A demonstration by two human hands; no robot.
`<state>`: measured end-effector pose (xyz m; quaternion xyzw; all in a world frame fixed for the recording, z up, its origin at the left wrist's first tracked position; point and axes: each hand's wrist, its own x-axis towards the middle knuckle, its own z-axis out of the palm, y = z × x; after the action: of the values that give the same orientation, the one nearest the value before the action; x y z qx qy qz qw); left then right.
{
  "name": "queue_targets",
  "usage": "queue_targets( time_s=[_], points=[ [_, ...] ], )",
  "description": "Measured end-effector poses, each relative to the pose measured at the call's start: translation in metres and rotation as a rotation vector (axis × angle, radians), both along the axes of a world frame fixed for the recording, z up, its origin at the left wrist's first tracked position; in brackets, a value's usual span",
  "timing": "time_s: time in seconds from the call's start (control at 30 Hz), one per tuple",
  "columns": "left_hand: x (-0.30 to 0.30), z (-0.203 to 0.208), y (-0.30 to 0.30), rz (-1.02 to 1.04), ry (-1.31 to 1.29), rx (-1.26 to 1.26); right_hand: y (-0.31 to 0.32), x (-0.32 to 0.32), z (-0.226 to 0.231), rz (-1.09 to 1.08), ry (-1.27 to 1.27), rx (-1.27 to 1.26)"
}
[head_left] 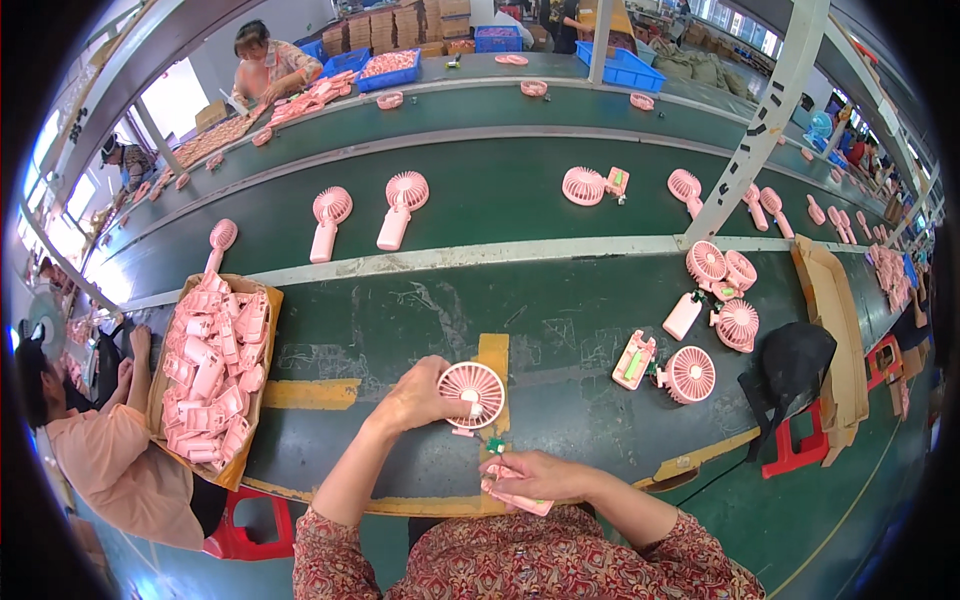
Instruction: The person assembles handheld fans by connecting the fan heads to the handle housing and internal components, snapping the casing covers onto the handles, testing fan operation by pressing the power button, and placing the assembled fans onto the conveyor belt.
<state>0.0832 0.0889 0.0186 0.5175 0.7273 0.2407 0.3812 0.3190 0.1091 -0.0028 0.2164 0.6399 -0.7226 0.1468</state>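
My left hand (412, 398) is closed on the rim of a round pink fan head (470, 388) with a slatted grille, just above the bench. Below it to the right, my right hand (545, 474) grips a pink fan handle (520, 500) near the bench's front edge. A small green circuit board (495, 446) shows between the fan head and the handle. My right fingers partly cover the handle. Farther right lie several loose fan heads (690, 374), a handle shell (683, 316) and an opened handle with a green part inside (634, 360).
A cardboard box (262, 385) full of pink handle shells stands at left, beside a seated person (120, 450). Beyond the bench, a green conveyor (480, 190) carries pink handheld fans (402, 208). A metal post (755, 130), a black cap (795, 360) and a cardboard tray (835, 340) are at right.
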Motion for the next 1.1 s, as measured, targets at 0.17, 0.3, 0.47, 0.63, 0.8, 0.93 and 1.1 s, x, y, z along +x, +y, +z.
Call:
queue_targets(
  time_s=[0.17, 0.3, 0.47, 0.63, 0.8, 0.93, 1.1],
  points=[
    [-0.002, -0.014, -0.027, 0.426, -0.451, 0.346, 0.006, 0.007, -0.019, -0.295, 0.044, -0.064],
    [0.005, 0.003, -0.034, 0.525, -0.991, 0.541, 0.019, 0.004, -0.011, -0.59, 0.108, -0.211],
    [0.013, 0.018, -0.043, 0.565, -1.062, 0.536, 0.034, 0.002, -0.008, -0.593, 0.074, -0.428],
    [0.025, 0.026, -0.051, 0.374, -1.075, 0.488, 0.037, 0.003, -0.018, -0.648, 0.182, -0.601],
    [0.048, 0.036, -0.055, 0.204, -1.047, 0.458, 0.032, -0.008, -0.008, -0.659, 0.051, -0.596],
    [0.048, 0.024, -0.051, 0.301, -0.848, 0.447, 0.018, -0.016, 0.002, -0.524, 0.103, -0.452],
    [0.053, 0.014, -0.046, 0.487, -0.862, 0.442, 0.005, -0.018, 0.014, -0.51, 0.14, -0.414]
  ],
)
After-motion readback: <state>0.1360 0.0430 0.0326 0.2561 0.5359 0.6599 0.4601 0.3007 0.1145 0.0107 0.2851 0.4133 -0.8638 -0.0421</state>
